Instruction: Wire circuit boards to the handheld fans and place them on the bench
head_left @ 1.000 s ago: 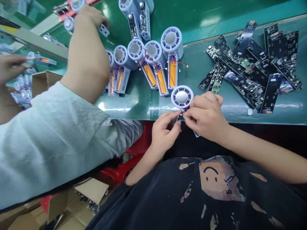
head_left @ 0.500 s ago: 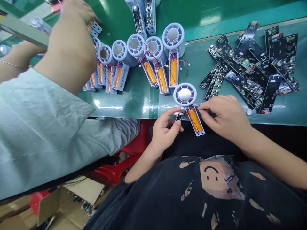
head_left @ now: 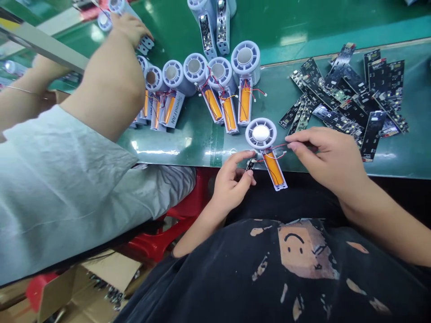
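In front of me a lavender handheld fan (head_left: pixel 261 133) lies with its handle open, baring an orange battery (head_left: pixel 273 168); the handle's end juts past the table edge. My left hand (head_left: pixel 233 178) pinches a small black circuit board (head_left: pixel 250 165) left of the handle, with a wire running from it to the fan. On the other side, my right hand (head_left: pixel 325 157) is closed at thumb and forefinger on the end of a thin red wire (head_left: pixel 280 146) drawn out from the fan. A white-plugged wire (head_left: pixel 282 155) hangs loose over the handle.
Several open-handled fans (head_left: pixel 220 83) stand behind mine. Loose circuit boards (head_left: pixel 350 96) lie piled at the right. At the left, a co-worker's arm (head_left: pixel 111 85) reaches across the table, a hand on another fan. A cardboard box (head_left: pixel 63 287) sits below.
My right hand has moved right, away from the handle, pulling a red wire out straight. My left hand stays in place with the board. The co-worker's hand has shifted slightly right.
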The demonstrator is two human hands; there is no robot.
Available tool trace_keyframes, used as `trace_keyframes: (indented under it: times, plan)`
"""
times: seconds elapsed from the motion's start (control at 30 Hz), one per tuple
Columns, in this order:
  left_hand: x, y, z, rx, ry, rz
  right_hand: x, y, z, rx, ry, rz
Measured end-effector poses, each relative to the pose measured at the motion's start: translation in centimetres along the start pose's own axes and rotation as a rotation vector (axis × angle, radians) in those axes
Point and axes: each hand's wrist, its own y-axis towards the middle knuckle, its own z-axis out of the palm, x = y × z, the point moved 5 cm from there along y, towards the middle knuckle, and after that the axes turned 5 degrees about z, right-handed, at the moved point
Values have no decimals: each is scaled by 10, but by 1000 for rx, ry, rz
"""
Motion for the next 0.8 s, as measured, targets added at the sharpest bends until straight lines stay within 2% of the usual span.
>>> trace_keyframes:
  times: [0.1, 0.17, 0.23, 0.33, 0.4, 0.53, 0.7, 0.8]
  plan:
    - [-8, 3, 1, 31, 132, 131, 8, 4, 9, 53, 181, -28]
    - [-13, 5, 3, 59, 205, 202, 16, 5, 16, 106, 248, -109]
    - [-11, 6, 5, 71, 160, 165, 22, 4, 20, 132, 248, -199]
    - [-4, 4, 7, 32, -47, 27, 25, 2, 24, 153, 266, -272]
    - [-3, 2, 7, -5, -102, 0, 24, 1, 28, 176, 306, -262]
    - [-9, 0, 7, -27, -68, 20, 19, -4, 40, 268, 439, -137]
    - [-21, 3, 2, -1, 152, 110, 26, -3, 43, 281, 246, -141]
    - [-22, 5, 0, -18, 215, 98, 31, -1, 42, 277, 173, -170]
